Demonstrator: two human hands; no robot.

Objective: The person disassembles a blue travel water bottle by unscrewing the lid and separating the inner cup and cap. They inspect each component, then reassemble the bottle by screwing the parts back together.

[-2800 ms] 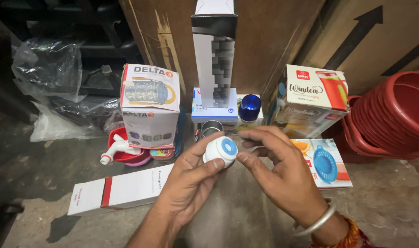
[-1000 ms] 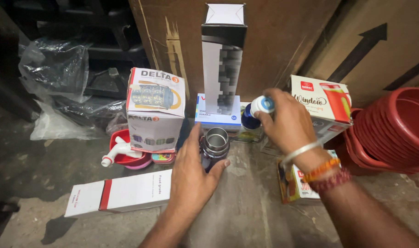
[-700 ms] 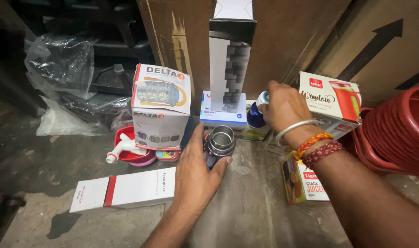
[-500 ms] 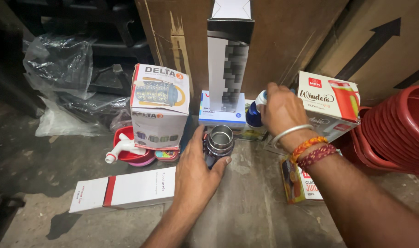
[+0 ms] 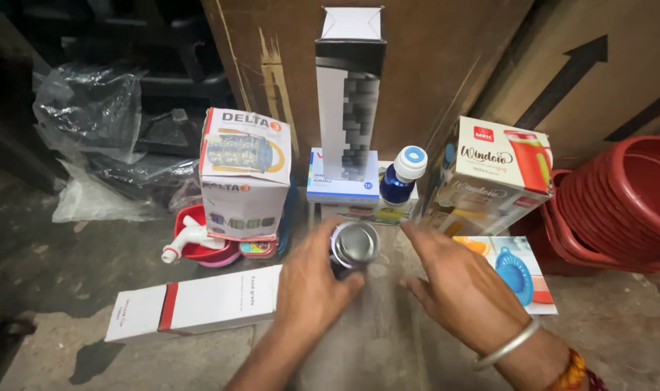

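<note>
Steel catches the light where the left hand is wrapped around an open-mouthed metal flask, holding it upright just above the concrete floor. The right hand hangs beside it with fingers spread and nothing in them, close to the flask's rim but not touching. Behind them, a white cap with a blue centre sits on a blue bottle, which stands on a flat white box in front of a tall grey-and-white carton. A boxed jug set stands to the left over a red bowl with a white tap, another printed box leans to the right, and stacked red tubs fill the far right. A long white-and-red box lies flat by the left wrist.

To my eye, the flask wants a firm, level grip, since its mouth is open and the surroundings are crowded. The free hand would do well to close in from the side, steadying the rim rather than knocking it, and to keep clear of the bottle perched behind.
</note>
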